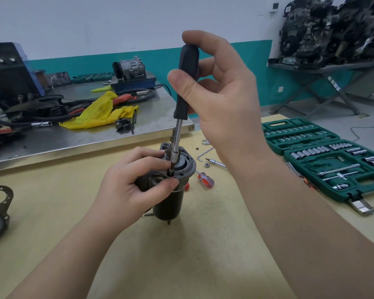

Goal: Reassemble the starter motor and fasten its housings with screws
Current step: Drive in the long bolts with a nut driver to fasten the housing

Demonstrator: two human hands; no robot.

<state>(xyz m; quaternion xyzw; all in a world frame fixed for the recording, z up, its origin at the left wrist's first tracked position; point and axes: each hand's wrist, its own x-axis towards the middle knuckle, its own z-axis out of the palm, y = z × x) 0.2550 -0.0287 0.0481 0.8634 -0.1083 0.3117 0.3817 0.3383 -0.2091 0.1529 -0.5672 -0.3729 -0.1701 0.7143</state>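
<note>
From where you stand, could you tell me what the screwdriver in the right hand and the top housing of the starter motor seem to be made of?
The screwdriver has a matt black handle, probably plastic or rubber since it shows no glare, and a bright shaft that mirrors the light, likely chromed steel. The top housing is dull grey with a slightly grainy surface, which suggests cast metal, perhaps aluminium; the picture cannot settle the alloy.

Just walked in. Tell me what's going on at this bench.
A person is screwing a starter motor back together. It stands upright on the tan worktop. The left hand grips its upper housing to steady it. The right hand holds the black handle of a screwdriver held roughly vertical, its bit set down at the housing's top face. An open green socket set lies to the right, and a small red-handled screwdriver lies beside the motor.
</note>
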